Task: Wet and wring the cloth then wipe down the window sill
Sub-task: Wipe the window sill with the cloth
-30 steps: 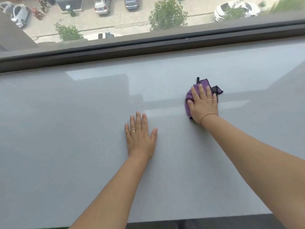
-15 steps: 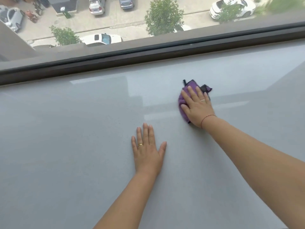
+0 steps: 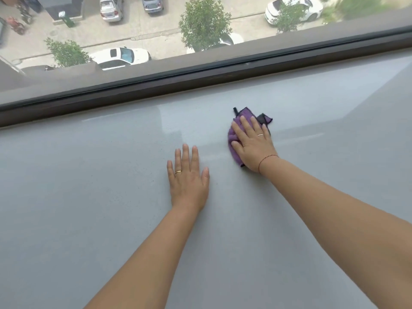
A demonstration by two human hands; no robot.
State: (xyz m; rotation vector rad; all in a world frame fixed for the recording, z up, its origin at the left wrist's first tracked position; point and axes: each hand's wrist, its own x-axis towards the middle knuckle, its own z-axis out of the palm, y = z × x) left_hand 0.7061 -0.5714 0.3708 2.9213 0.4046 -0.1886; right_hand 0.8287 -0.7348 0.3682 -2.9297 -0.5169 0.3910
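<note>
A wide, glossy grey window sill (image 3: pixel 89 219) fills most of the view. A folded purple cloth (image 3: pixel 233 136) with a dark edge lies on it, right of centre and a little short of the window frame. My right hand (image 3: pixel 253 144) presses flat on the cloth with straight fingers and covers most of it. My left hand (image 3: pixel 188 181) rests flat on the bare sill, fingers spread, a hand's width to the left of the cloth and nearer to me.
A dark brown window frame (image 3: pixel 200 79) runs along the far edge of the sill. Behind the glass, far below, are parked cars and trees. A faint damp streak (image 3: pixel 289 139) shows on the sill right of the cloth.
My right hand has slid the cloth leftwards along the sill, closer to my left hand. The left hand stays flat on the sill.
</note>
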